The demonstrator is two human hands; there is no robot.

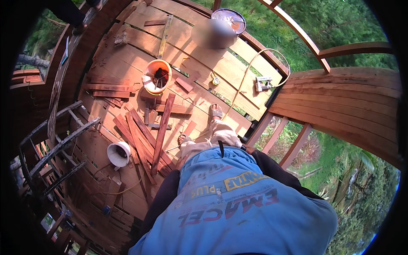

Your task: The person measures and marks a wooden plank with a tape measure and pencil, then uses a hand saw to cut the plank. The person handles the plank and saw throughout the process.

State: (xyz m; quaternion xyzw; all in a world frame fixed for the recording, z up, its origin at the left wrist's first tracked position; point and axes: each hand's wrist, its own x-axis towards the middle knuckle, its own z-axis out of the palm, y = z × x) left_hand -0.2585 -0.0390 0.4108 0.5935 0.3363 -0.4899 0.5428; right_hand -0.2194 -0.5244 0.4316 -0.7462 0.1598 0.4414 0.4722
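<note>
Both my arms hang at my sides in dark sleeves, beside my blue shirt. My left hand shows only in part next to my light trousers, its fingers hidden. Only a bit of my right hand appears at the other hip, near a dark band, and its fingers are also hidden. I see no object in either hand. Long reddish boards lie on the deck ahead and to the left of my feet. Beyond them stands an orange-rimmed bucket with dark items inside.
A nail gun with a pale hose lies ahead to the right, and a tape measure nearer the middle. A white bucket and a ladder-like frame stand left. Gaps split the deck planks; a board wall rises right.
</note>
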